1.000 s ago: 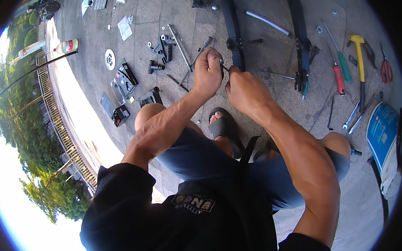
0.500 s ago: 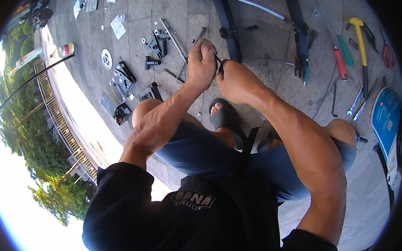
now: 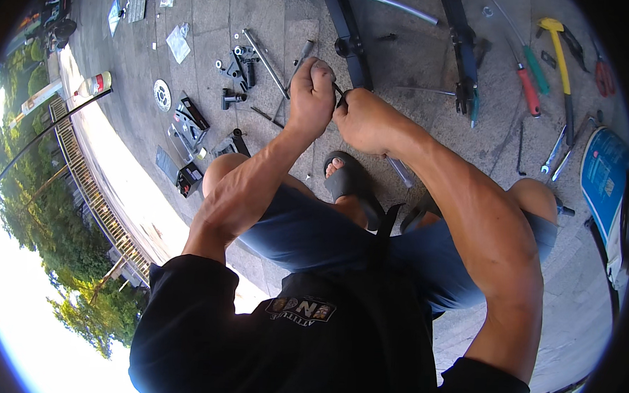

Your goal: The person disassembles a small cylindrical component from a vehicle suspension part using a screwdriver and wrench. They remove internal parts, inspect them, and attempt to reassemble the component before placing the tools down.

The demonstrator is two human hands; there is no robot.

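Observation:
My left hand (image 3: pixel 312 97) and my right hand (image 3: pixel 368 122) meet in front of my knees, both closed. A thin dark piece (image 3: pixel 338 91) spans the small gap between them; my fingers cover most of it, so its kind is unclear. Just beyond the hands lies a long black metal bar (image 3: pixel 348 38). A silver rod (image 3: pixel 266 62) and a small tool with a grey handle (image 3: pixel 306 50) rest on the ground beyond my left hand. Under my right wrist, a pale, shiny rod-like thing (image 3: pixel 401 172) shows partly.
Small black fittings (image 3: pixel 239 71), a perforated disc (image 3: pixel 162 95) and black boxes (image 3: pixel 189 179) lie at left. To the right are another black bar (image 3: pixel 459 44), red (image 3: pixel 528 92) and green (image 3: pixel 537 69) screwdrivers, a yellow-headed hammer (image 3: pixel 563 60), wrenches (image 3: pixel 555 149) and a blue package (image 3: pixel 604 172).
The whole scene has shifted slightly left and up in view. My hands stay closed together, and more of the shiny rod-like thing shows below my right wrist.

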